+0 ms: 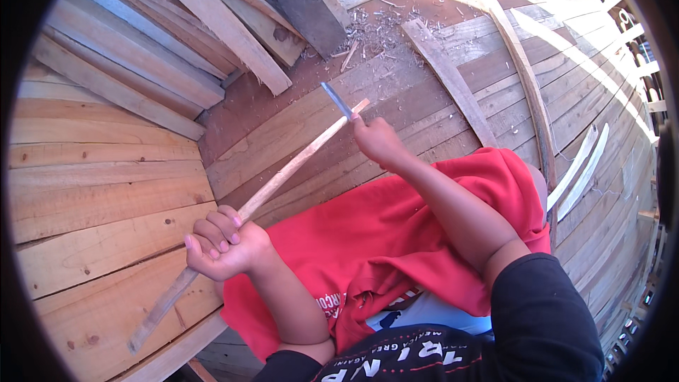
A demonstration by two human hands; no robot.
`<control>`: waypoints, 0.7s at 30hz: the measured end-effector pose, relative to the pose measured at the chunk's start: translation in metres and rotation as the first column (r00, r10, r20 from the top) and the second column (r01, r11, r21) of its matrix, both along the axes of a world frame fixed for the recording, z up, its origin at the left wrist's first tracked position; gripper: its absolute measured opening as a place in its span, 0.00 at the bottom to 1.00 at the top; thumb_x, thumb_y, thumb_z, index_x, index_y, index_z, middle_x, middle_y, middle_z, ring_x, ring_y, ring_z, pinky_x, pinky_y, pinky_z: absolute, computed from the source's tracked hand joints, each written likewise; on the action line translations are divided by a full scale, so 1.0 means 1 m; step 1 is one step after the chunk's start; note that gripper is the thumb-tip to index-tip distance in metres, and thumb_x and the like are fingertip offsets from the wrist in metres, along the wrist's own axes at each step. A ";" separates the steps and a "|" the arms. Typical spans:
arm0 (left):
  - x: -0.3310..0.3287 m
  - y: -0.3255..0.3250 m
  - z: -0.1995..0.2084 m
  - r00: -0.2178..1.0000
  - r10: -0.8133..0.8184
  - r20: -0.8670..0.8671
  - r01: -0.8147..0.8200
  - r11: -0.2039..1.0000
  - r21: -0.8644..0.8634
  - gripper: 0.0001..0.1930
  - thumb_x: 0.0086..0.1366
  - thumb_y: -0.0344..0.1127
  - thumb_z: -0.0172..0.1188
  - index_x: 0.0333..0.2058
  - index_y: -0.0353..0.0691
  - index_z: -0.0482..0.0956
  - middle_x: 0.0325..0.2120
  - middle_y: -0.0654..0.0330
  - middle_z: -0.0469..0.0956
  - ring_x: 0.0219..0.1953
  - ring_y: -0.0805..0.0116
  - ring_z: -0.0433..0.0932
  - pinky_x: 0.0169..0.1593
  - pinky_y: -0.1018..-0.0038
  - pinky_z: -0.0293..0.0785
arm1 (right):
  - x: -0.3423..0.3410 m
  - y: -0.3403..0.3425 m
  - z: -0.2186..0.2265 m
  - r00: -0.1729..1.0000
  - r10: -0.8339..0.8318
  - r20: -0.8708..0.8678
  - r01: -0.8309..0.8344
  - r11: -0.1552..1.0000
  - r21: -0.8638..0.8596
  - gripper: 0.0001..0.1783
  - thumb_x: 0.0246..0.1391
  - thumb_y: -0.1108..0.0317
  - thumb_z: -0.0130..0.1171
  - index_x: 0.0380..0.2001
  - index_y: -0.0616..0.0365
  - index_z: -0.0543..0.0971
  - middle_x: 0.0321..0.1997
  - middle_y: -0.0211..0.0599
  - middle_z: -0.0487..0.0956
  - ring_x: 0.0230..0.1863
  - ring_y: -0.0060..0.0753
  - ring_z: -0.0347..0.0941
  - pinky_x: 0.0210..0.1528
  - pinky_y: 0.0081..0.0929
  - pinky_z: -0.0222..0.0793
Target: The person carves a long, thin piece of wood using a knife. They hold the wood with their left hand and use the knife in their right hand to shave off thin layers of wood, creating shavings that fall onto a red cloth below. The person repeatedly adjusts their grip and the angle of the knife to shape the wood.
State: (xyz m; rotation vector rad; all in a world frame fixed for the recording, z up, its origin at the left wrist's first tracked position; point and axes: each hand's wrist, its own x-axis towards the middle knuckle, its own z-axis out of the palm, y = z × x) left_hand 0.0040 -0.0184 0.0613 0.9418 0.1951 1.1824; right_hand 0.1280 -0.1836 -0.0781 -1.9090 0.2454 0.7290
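Note:
My left hand (233, 244) is wrapped round a long, thin wooden stick (290, 168), palm turned up. The stick slants from the lower left up to the right across the front of my lap, its peeled upper part pale and its lower end greyer. My right hand (380, 143) is closed on a knife, whose handle is hidden in the fingers. The knife's narrow metal blade (334, 98) points up and left, crossing the stick close to its far end. Over my lap lies a red cloth (339, 223) with folds and some white print.
Long boards (141, 64) lean at the upper left, beside a thick grey beam (293, 0). Wood shavings (385, 35) litter the plank floor. A loose board (449, 78) and a long curved strip (520, 56) lie beyond my right arm, with two pale strips (576, 170) farther right.

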 end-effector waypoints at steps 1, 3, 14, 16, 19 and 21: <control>-0.004 -0.002 0.002 1.000 0.000 -0.009 0.001 0.999 0.036 0.21 0.66 0.38 0.42 0.12 0.53 0.54 0.07 0.71 0.51 0.08 0.78 0.48 0.18 0.77 0.58 | 0.000 0.001 0.004 1.000 -0.018 -0.025 0.018 1.000 -0.021 0.38 0.62 0.42 0.44 0.32 0.77 0.78 0.35 0.69 0.79 0.42 0.66 0.78 0.45 0.49 0.72; -0.005 -0.004 0.002 1.000 -0.001 -0.018 0.002 0.998 0.065 0.21 0.66 0.38 0.43 0.12 0.53 0.54 0.06 0.71 0.51 0.08 0.78 0.48 0.18 0.77 0.58 | -0.006 0.003 0.000 0.996 0.029 0.081 -0.022 0.996 -0.086 0.39 0.63 0.38 0.43 0.27 0.72 0.74 0.20 0.47 0.75 0.18 0.38 0.72 0.19 0.40 0.67; 0.002 0.005 0.002 0.998 0.055 -0.043 -0.057 0.997 -0.046 0.22 0.65 0.39 0.45 0.12 0.54 0.52 0.06 0.72 0.50 0.08 0.78 0.47 0.19 0.78 0.57 | 0.016 -0.011 0.004 0.988 0.070 -0.139 -0.065 0.997 0.043 0.39 0.64 0.40 0.41 0.21 0.72 0.75 0.19 0.47 0.75 0.21 0.41 0.77 0.20 0.42 0.68; 0.002 0.001 0.005 0.995 0.076 -0.060 -0.078 0.996 -0.038 0.21 0.64 0.39 0.46 0.12 0.54 0.51 0.07 0.73 0.50 0.08 0.78 0.47 0.18 0.78 0.56 | -0.006 0.003 0.001 0.988 0.152 0.031 -0.154 0.984 0.089 0.39 0.64 0.40 0.41 0.20 0.71 0.75 0.19 0.48 0.76 0.19 0.41 0.77 0.19 0.41 0.68; 0.002 0.003 0.002 0.994 0.090 -0.059 -0.093 0.994 -0.058 0.21 0.64 0.39 0.46 0.12 0.54 0.51 0.07 0.73 0.50 0.08 0.78 0.47 0.18 0.78 0.56 | -0.010 0.007 0.008 0.978 0.202 0.060 -0.208 0.971 0.116 0.40 0.64 0.40 0.41 0.18 0.70 0.76 0.20 0.53 0.77 0.21 0.46 0.78 0.22 0.43 0.70; 0.002 0.003 0.003 0.996 0.067 -0.052 -0.071 0.995 -0.068 0.21 0.64 0.39 0.46 0.12 0.55 0.51 0.07 0.73 0.50 0.08 0.78 0.47 0.18 0.78 0.56 | -0.003 0.002 0.014 0.989 0.149 -0.022 -0.146 0.985 0.090 0.40 0.63 0.39 0.41 0.17 0.69 0.76 0.20 0.54 0.77 0.23 0.49 0.78 0.27 0.45 0.72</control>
